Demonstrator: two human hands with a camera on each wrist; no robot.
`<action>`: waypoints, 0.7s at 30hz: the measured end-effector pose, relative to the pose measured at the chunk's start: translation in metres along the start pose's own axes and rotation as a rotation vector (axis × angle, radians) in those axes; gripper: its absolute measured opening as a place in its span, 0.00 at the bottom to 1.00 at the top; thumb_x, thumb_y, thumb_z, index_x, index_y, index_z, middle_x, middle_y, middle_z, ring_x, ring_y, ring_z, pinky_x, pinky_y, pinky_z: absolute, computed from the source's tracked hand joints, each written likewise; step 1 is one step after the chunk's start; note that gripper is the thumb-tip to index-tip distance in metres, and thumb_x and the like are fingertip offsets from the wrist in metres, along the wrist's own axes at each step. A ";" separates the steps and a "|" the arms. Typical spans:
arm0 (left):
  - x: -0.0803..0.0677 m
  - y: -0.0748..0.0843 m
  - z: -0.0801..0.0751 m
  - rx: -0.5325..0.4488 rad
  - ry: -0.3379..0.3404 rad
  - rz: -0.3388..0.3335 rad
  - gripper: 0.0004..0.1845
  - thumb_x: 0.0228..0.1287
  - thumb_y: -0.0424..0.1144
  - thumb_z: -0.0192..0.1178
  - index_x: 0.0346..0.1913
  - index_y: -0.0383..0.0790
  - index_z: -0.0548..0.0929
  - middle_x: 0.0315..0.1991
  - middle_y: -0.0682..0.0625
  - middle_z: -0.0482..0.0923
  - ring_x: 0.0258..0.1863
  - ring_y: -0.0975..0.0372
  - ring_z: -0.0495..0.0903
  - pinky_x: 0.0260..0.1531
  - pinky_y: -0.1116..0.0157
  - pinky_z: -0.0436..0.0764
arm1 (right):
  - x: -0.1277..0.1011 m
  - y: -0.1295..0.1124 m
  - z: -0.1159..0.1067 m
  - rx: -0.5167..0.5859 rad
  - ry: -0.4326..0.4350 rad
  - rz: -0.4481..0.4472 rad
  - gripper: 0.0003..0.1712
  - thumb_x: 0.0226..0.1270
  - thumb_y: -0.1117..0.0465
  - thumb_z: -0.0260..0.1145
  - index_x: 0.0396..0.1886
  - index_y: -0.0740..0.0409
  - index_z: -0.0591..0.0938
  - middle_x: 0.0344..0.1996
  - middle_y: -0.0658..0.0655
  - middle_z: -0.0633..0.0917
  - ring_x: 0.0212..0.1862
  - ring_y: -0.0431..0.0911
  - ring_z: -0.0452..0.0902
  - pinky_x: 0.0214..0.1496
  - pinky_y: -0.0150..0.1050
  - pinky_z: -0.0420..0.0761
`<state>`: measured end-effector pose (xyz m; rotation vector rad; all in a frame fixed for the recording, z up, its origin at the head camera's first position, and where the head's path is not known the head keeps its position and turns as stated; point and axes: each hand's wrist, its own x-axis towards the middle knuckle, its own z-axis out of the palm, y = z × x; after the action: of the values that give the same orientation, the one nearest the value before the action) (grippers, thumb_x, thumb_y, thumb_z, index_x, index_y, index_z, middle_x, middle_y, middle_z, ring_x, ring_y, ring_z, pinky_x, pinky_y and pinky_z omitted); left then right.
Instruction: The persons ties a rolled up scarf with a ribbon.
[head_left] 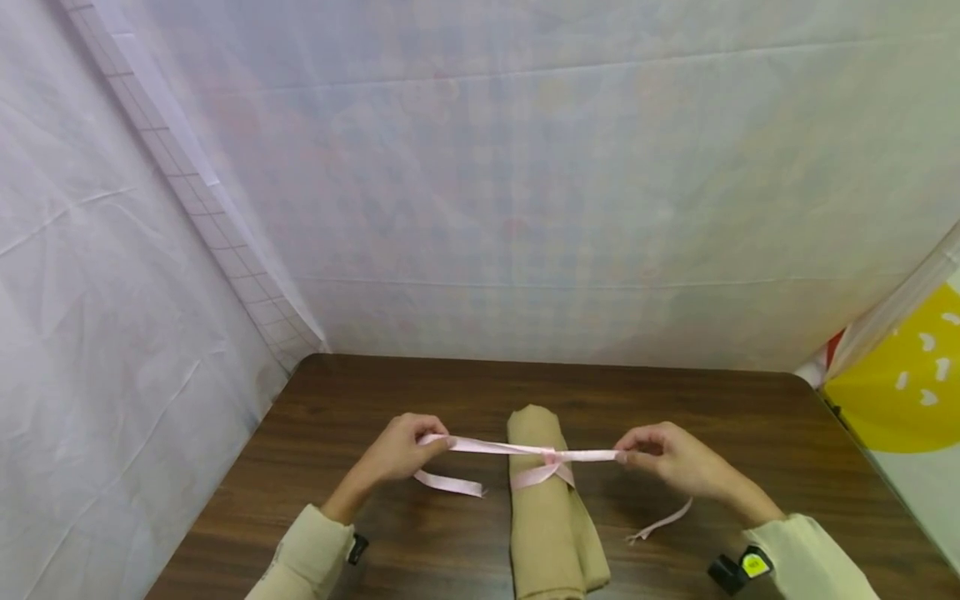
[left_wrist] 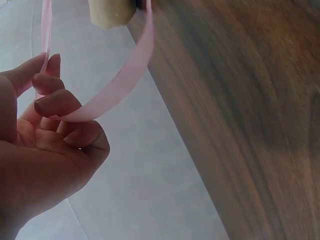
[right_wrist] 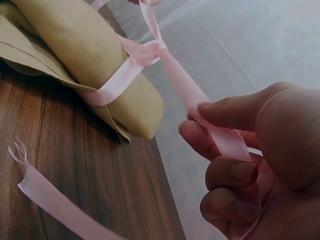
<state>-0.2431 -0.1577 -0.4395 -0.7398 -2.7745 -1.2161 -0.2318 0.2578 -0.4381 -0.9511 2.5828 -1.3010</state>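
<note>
A rolled tan cloth (head_left: 546,508) lies lengthwise on the brown table (head_left: 420,400), bound by a pink ribbon (head_left: 525,449) knotted on top (right_wrist: 150,50). My left hand (head_left: 405,447) pinches the ribbon's left strand (left_wrist: 125,75), curled fingers (left_wrist: 55,102) around it. My right hand (head_left: 663,454) pinches the right strand (right_wrist: 225,140) between thumb and fingers. Both strands run taut from the knot out to the hands. Loose ribbon ends trail on the table: one (head_left: 450,482) left of the roll, one frayed (right_wrist: 22,160) to the right.
White sheeting (head_left: 525,208) walls the back and left of the table. A yellow shape (head_left: 900,383) shows past the right edge. Cream sleeves (head_left: 307,554) cover both forearms, with small black devices (head_left: 738,569) at the wrists.
</note>
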 end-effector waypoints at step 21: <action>-0.012 -0.010 -0.014 0.046 -0.010 -0.046 0.06 0.63 0.39 0.66 0.29 0.44 0.85 0.22 0.60 0.73 0.24 0.69 0.69 0.27 0.69 0.71 | -0.008 0.014 -0.007 -0.003 -0.048 -0.002 0.08 0.71 0.69 0.60 0.37 0.54 0.85 0.27 0.50 0.85 0.32 0.37 0.79 0.33 0.32 0.78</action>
<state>-0.2391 -0.1785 -0.4389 -0.6851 -2.8323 -1.1547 -0.2344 0.2738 -0.4458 -0.9738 2.5497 -1.2595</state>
